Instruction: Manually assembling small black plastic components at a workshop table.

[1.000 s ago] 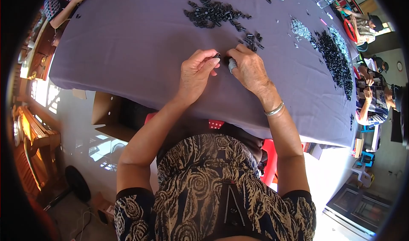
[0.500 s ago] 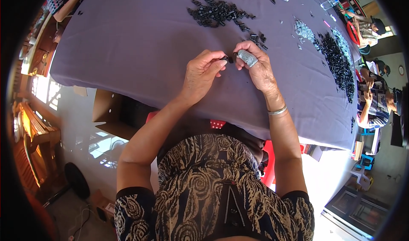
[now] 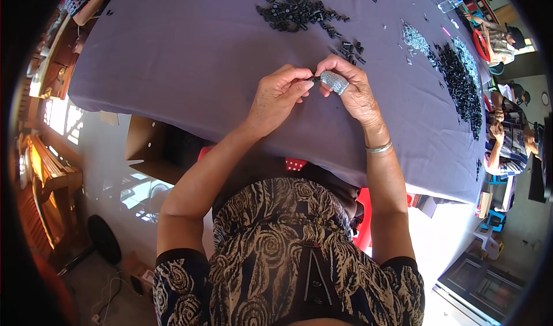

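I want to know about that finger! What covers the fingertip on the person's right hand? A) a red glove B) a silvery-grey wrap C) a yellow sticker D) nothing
B: the right hand has a silvery-grey wrap round one fingertip, beside the left hand.

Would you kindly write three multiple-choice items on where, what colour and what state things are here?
1. The large heap of small black parts lies: A) at the table's right side B) on the floor C) in a box.
2. The tablecloth is: A) red B) purple-grey C) green.
3. The left hand and right hand are: A) flat on the cloth B) apart at the edges C) together, pinching a small dark piece.

Answers: A, the heap spreads over the cloth at right; B, the bare cloth shows it; C, fingertips meet on the piece.
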`<state>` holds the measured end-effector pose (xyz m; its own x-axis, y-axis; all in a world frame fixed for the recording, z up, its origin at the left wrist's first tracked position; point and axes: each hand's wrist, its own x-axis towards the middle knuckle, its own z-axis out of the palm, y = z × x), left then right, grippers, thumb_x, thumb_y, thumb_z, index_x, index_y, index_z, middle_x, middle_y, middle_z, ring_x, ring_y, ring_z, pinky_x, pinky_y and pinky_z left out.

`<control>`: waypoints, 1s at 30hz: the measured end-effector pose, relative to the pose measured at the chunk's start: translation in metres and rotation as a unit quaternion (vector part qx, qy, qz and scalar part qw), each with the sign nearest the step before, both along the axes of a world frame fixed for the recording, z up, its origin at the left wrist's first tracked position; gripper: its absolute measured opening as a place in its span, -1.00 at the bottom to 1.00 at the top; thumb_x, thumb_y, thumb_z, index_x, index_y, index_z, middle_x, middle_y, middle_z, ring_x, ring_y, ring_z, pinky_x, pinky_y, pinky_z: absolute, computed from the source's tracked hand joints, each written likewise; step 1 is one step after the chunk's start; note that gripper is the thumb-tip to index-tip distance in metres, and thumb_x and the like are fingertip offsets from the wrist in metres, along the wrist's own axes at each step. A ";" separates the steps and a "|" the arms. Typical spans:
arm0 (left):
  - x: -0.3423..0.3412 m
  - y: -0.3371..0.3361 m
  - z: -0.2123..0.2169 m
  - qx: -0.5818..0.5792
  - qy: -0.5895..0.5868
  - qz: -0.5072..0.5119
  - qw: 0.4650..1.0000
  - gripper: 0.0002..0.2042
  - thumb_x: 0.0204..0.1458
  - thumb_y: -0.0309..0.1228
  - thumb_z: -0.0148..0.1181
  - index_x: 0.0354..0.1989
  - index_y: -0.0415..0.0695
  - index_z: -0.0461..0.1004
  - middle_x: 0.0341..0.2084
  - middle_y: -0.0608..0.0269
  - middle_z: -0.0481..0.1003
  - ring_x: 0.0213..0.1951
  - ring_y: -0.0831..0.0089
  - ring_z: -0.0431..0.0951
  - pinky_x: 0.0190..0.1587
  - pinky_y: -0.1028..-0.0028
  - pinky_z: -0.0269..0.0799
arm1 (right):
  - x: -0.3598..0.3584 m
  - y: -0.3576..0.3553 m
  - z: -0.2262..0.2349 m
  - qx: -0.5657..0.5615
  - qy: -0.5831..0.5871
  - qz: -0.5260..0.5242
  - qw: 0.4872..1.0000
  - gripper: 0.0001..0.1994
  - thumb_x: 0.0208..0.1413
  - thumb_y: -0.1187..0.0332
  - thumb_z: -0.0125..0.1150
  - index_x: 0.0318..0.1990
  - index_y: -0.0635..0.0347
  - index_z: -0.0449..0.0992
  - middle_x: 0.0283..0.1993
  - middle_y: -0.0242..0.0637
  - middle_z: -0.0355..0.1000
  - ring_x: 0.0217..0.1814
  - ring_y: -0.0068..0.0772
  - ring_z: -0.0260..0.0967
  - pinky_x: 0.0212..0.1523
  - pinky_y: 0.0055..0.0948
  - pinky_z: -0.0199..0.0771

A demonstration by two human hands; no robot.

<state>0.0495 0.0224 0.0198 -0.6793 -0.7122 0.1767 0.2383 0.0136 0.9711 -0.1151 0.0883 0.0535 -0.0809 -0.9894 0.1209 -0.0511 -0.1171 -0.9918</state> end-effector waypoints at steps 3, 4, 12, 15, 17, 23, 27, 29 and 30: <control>0.001 -0.001 0.002 0.003 -0.008 -0.011 1.000 -0.82 0.07 -0.54 0.07 -0.15 -0.28 0.44 -0.37 0.33 0.38 -0.39 0.61 0.41 -0.35 0.61 0.38 | -0.001 0.001 0.003 -0.012 0.055 0.005 0.998 -0.94 0.07 0.54 0.00 -0.33 0.23 0.41 -0.43 -0.48 0.29 -0.48 -0.69 0.20 -0.41 -0.66 0.27; 0.002 -0.002 0.002 0.002 -0.006 -0.019 1.000 -0.82 0.06 -0.55 0.07 -0.15 -0.28 0.44 -0.38 0.33 0.38 -0.40 0.62 0.40 -0.35 0.62 0.37 | 0.000 0.001 0.004 -0.021 0.066 0.008 0.998 -0.93 0.06 0.54 0.00 -0.32 0.23 0.41 -0.42 -0.48 0.29 -0.47 -0.69 0.20 -0.41 -0.66 0.28; 0.001 -0.001 0.002 0.000 0.007 -0.039 0.999 -0.86 0.06 -0.51 0.10 -0.22 -0.27 0.44 -0.44 0.38 0.35 -0.43 0.67 0.39 -0.37 0.64 0.34 | -0.006 0.000 0.010 0.003 0.120 0.029 0.992 -0.93 0.06 0.55 0.00 -0.31 0.22 0.39 -0.44 -0.51 0.29 -0.45 -0.72 0.16 -0.41 -0.67 0.25; 0.001 -0.002 -0.001 -0.002 0.004 -0.045 0.999 -0.84 0.05 -0.56 0.08 -0.18 -0.30 0.44 -0.39 0.34 0.37 -0.41 0.63 0.38 -0.35 0.63 0.34 | -0.007 -0.001 0.016 0.030 0.137 0.045 0.989 -0.94 0.05 0.56 0.01 -0.32 0.22 0.39 -0.46 -0.52 0.28 -0.44 -0.73 0.16 -0.42 -0.67 0.23; 0.001 -0.002 -0.003 -0.012 0.012 -0.039 0.999 -0.83 0.05 -0.57 0.08 -0.18 -0.29 0.44 -0.39 0.34 0.37 -0.41 0.63 0.38 -0.34 0.63 0.34 | -0.007 -0.002 0.020 0.020 0.148 0.061 0.987 -0.95 0.05 0.55 0.01 -0.33 0.22 0.39 -0.46 -0.52 0.29 -0.45 -0.72 0.18 -0.43 -0.67 0.26; 0.001 0.001 -0.004 -0.010 0.019 -0.020 1.000 -0.82 0.05 -0.57 0.08 -0.16 -0.29 0.44 -0.37 0.32 0.38 -0.40 0.62 0.39 -0.33 0.63 0.35 | -0.005 -0.006 0.029 0.052 0.123 0.079 0.988 -0.94 0.04 0.55 0.03 -0.33 0.22 0.41 -0.45 -0.48 0.34 -0.45 -0.69 0.24 -0.45 -0.63 0.35; -0.001 -0.001 -0.004 -0.005 0.011 -0.002 1.000 -0.83 0.05 -0.57 0.08 -0.17 -0.29 0.44 -0.36 0.32 0.39 -0.39 0.61 0.40 -0.32 0.63 0.36 | -0.012 -0.017 0.020 0.069 0.056 0.121 0.989 -0.94 0.06 0.51 0.05 -0.31 0.26 0.40 -0.43 -0.44 0.35 -0.42 -0.65 0.29 -0.44 -0.61 0.38; 0.000 0.001 -0.003 0.002 0.019 -0.019 1.000 -0.83 0.05 -0.57 0.08 -0.17 -0.29 0.44 -0.35 0.32 0.39 -0.38 0.61 0.41 -0.32 0.63 0.37 | -0.012 -0.015 0.018 0.053 0.036 0.112 0.992 -0.91 0.06 0.45 0.10 -0.30 0.26 0.40 -0.41 -0.44 0.34 -0.44 -0.65 0.29 -0.43 -0.61 0.39; 0.000 0.001 -0.002 0.003 0.018 -0.018 1.000 -0.83 0.05 -0.57 0.08 -0.17 -0.29 0.44 -0.35 0.32 0.39 -0.38 0.61 0.41 -0.32 0.63 0.37 | -0.011 -0.014 0.017 0.039 0.016 0.101 0.994 -0.86 0.06 0.38 0.15 -0.30 0.25 0.40 -0.40 -0.44 0.33 -0.47 -0.65 0.29 -0.43 -0.60 0.40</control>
<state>0.0499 0.0235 0.0175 -0.6970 -0.6891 0.1984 0.2741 -0.0004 0.9617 -0.1265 0.0741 0.0708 0.1227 -0.9915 0.0432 -0.0652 -0.0515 -0.9965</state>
